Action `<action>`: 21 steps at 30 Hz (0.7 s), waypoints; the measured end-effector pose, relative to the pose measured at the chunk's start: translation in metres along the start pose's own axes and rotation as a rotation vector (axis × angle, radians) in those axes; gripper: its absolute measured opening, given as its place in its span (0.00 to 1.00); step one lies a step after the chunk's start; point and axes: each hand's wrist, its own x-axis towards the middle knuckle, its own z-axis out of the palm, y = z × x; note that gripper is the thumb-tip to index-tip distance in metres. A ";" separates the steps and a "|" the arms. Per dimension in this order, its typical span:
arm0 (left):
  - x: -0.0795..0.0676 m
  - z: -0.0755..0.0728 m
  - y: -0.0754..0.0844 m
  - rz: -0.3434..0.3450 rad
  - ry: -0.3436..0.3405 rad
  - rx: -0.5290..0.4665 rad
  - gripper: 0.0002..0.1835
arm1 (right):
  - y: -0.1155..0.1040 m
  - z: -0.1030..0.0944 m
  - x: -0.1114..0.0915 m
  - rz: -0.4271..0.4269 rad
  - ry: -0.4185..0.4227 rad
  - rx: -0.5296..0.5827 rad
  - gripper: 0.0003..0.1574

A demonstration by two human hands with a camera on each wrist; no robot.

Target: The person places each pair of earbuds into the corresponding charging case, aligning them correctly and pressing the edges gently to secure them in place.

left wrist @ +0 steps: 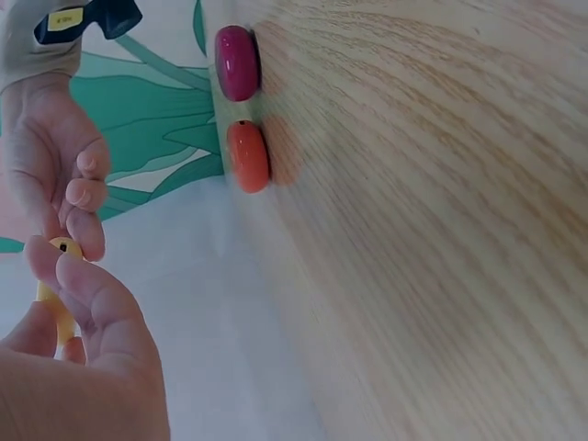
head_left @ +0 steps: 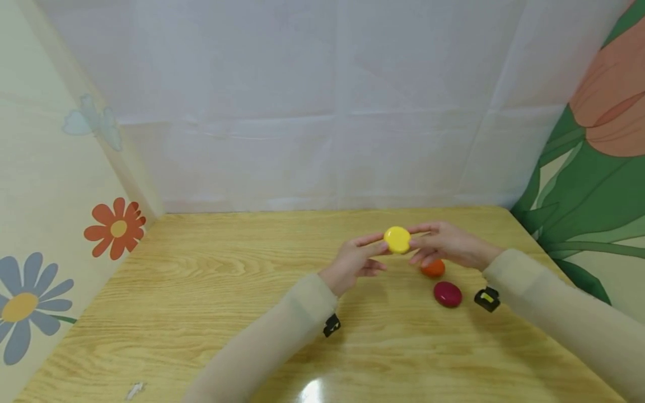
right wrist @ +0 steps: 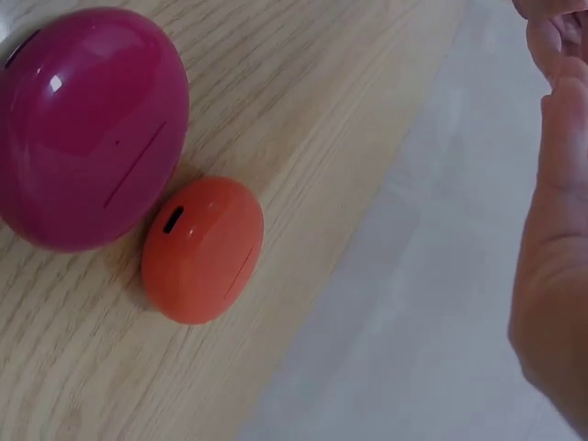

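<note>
A glossy yellow pebble-shaped case [head_left: 397, 240] is held up above the table between both hands. My left hand [head_left: 351, 262] pinches its left side between thumb and fingers; my right hand [head_left: 450, 244] pinches the right side. Under the right hand, an orange case [right wrist: 204, 250] of similar shape lies on the wood, with a dark slot in one end and a thin line on its side. Nearer to me sits a dark magenta case [right wrist: 92, 129], also glossy and rounded, with a tiny dot and a line. In the left wrist view, a small dark opening shows on the yellow case [left wrist: 66, 246].
The wooden table [head_left: 211, 268] meets a pale cloth wall [head_left: 252, 162] at its back edge. Flower-painted panels stand at the left and right. A small whitish mark [head_left: 135, 390] is near the front left. Black devices sit on both wrists.
</note>
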 end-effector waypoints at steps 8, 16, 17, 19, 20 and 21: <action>0.007 0.008 -0.003 0.013 -0.009 -0.022 0.19 | 0.003 -0.008 -0.001 0.020 0.015 -0.023 0.38; 0.016 0.017 -0.009 0.028 -0.003 -0.062 0.18 | 0.009 -0.017 0.001 0.030 0.029 -0.022 0.38; 0.017 0.018 -0.010 0.026 -0.004 -0.064 0.18 | 0.009 -0.018 0.001 0.031 0.029 -0.019 0.38; 0.019 0.021 -0.010 0.026 0.003 -0.065 0.18 | 0.010 -0.021 0.001 0.037 0.037 -0.011 0.38; 0.020 0.022 -0.010 0.024 0.008 -0.066 0.18 | 0.010 -0.022 0.001 0.042 0.042 -0.007 0.38; 0.021 0.023 -0.010 0.022 0.013 -0.066 0.18 | 0.011 -0.023 0.001 0.046 0.043 -0.001 0.38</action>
